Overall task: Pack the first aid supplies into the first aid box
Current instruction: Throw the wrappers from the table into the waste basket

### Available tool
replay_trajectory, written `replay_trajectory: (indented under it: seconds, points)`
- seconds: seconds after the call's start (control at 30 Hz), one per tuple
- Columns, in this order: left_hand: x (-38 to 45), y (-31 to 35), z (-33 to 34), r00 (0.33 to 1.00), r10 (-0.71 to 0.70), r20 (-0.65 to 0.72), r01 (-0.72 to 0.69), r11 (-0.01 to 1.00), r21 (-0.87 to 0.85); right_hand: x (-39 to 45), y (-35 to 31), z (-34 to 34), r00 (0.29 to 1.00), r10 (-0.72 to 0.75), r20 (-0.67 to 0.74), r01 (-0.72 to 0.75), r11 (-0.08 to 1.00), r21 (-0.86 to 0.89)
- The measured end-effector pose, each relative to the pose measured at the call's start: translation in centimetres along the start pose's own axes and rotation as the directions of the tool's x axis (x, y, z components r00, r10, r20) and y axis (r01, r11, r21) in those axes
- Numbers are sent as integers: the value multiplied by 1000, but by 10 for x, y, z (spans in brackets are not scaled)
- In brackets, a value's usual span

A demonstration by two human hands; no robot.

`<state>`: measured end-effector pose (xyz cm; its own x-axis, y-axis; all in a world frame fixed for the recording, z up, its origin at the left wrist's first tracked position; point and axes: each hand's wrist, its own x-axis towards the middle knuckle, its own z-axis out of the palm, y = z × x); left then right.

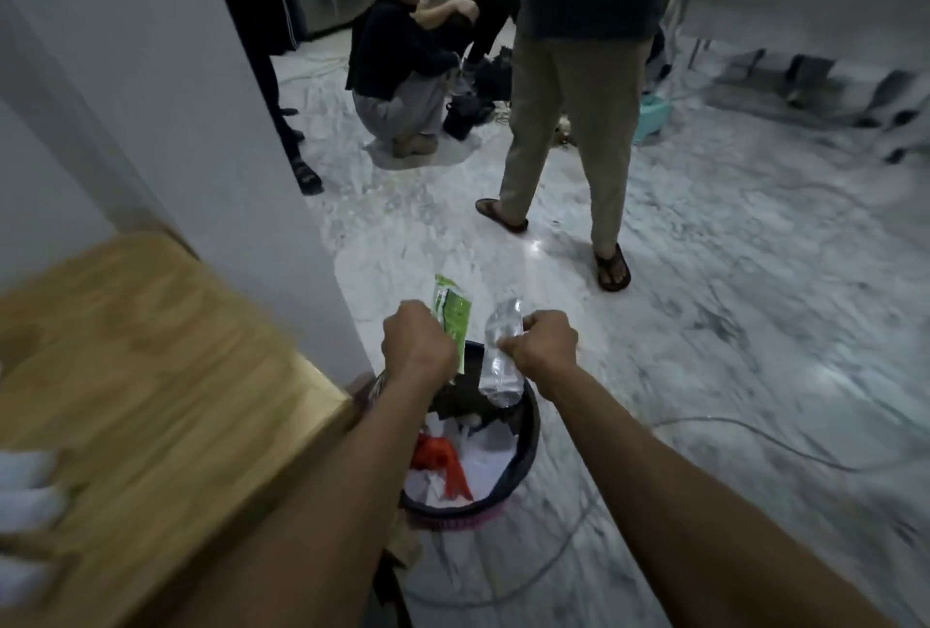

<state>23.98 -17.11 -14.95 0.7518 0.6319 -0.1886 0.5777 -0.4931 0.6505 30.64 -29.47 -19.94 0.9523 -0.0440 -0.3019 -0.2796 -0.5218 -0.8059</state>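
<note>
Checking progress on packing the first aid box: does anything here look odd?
Yes. No box is in view. The left hand holds a green-and-white packet and the right hand a clear plastic bottle over a black-lined wastebasket.

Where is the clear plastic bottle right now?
In the head view, the bottle is low in the middle, gripped by the right hand and hanging over the trash bin, just right of the green packet in the left hand.

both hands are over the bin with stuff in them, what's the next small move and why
Probably open both hands and let go. The left hand grips a green packet and the right hand a clear plastic bottle, both held right above the open waste bin that already holds crumpled paper.
</note>
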Motion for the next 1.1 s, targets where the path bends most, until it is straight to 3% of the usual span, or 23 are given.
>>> replay_trajectory:
  seconds: [0.23,0.37,0.63,0.9,1.1]
  points:
    - [22,-39,60,990,-133,47,131,991,32,26,43,24,997,72,40,-70,997,-43]
    - [27,-47,72,978,-173,117,171,985,24,34,53,36,988,112,105,-105,992,-74]
    - [35,-63,75,975,-187,123,185,982,29,38,57,58,977,143,158,-113,976,-186]
    - [21,-38,42,985,-126,115,124,992,19,22,19,41,982,72,173,-44,986,-162]
    - [-11,10,-9,999,39,33,-36,996,-81,-10,-40,-1,989,-78,123,83,996,-30]
